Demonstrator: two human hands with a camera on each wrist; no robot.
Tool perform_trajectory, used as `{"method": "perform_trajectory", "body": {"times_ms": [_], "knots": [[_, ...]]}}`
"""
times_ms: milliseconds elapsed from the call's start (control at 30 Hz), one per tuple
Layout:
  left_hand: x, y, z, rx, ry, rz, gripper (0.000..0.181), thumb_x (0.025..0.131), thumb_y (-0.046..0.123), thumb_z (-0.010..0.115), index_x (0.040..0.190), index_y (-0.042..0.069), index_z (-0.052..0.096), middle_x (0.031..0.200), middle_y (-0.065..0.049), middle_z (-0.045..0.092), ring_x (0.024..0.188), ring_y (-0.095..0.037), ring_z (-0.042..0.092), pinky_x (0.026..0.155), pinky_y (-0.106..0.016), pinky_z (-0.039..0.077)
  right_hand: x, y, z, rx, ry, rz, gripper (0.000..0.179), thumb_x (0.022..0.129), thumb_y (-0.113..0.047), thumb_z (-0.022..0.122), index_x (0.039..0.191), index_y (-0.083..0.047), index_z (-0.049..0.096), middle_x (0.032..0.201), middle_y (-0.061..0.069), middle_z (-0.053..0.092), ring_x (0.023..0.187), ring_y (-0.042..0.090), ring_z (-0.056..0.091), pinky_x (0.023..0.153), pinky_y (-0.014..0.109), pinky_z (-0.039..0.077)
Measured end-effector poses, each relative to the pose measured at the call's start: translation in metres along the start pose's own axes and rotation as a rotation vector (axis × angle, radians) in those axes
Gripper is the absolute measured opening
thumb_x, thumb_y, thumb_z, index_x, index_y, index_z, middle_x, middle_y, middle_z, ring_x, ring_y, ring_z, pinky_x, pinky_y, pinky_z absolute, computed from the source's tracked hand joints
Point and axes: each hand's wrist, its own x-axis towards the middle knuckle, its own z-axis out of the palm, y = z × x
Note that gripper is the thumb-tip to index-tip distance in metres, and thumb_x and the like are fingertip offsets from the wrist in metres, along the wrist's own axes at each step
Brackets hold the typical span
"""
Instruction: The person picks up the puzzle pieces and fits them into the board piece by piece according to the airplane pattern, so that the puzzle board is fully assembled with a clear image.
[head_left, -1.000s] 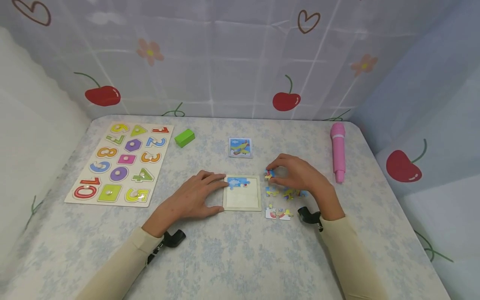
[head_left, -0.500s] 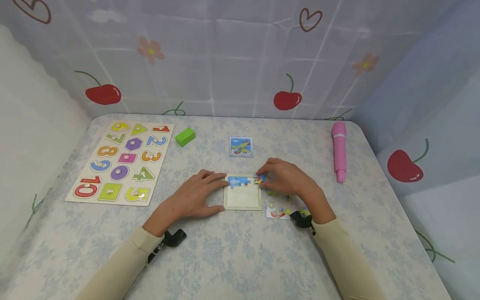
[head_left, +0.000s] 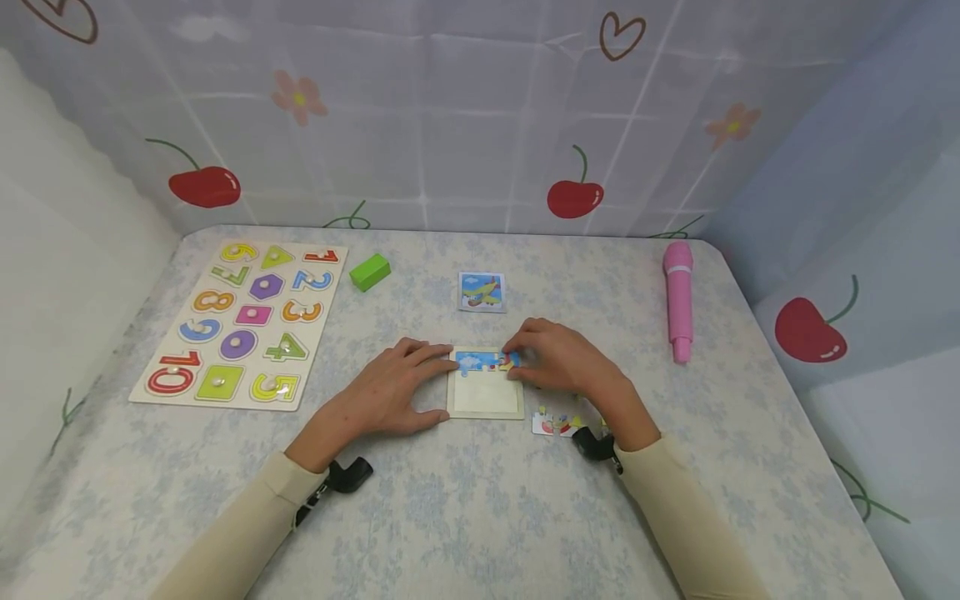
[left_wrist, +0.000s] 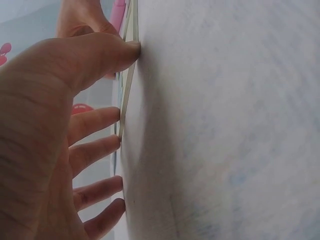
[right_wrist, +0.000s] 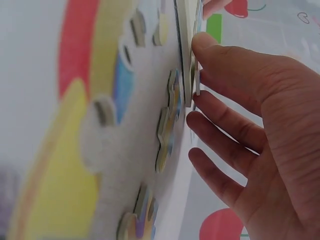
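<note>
A small square puzzle tray [head_left: 486, 398] lies on the table, with blue sky pieces [head_left: 474, 362] along its upper left. My left hand [head_left: 390, 390] rests at the tray's left side with fingers spread; its thumb and fingertips touch the edge in the left wrist view. At the tray's upper right corner, my right hand [head_left: 566, 358] pinches a jigsaw piece [head_left: 507, 362] between thumb and fingers. The right wrist view shows this piece edge-on over the tray's rim. Loose jigsaw pieces [head_left: 553, 423] lie right of the tray, some hidden under the right hand.
Behind the tray lies a picture card [head_left: 482, 292] of a yellow airplane. A number and shape board [head_left: 255, 325] is at the left, with a green block [head_left: 371, 272] beside it. A pink microphone-shaped toy [head_left: 678, 304] lies at the right. A printed curtain hangs behind.
My right hand has moved left with the jigsaw piece, from above the loose pieces to the tray's upper right corner. My left hand has stayed at the tray's left edge.
</note>
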Motion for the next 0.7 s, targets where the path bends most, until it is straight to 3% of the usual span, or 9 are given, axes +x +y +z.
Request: {"method": "perform_trajectory", "body": {"times_ms": [700], "knots": [[0.0004,-0.0003,0.0008,0.005,0.009,0.000,0.071,0.092,0.048,0.084,0.152,0.018,0.063,0.163,-0.006,0.052,0.138,-0.031,0.051,0.108,-0.054,0.049,0.0010,-0.0073,0.0037,-0.053,0.002,0.007,0.035,0.092,-0.032,0.089,0.123,-0.016,0.082,0.118,0.002,0.070,0.105,0.020,0.065,0.095,0.041,0.058]]}}
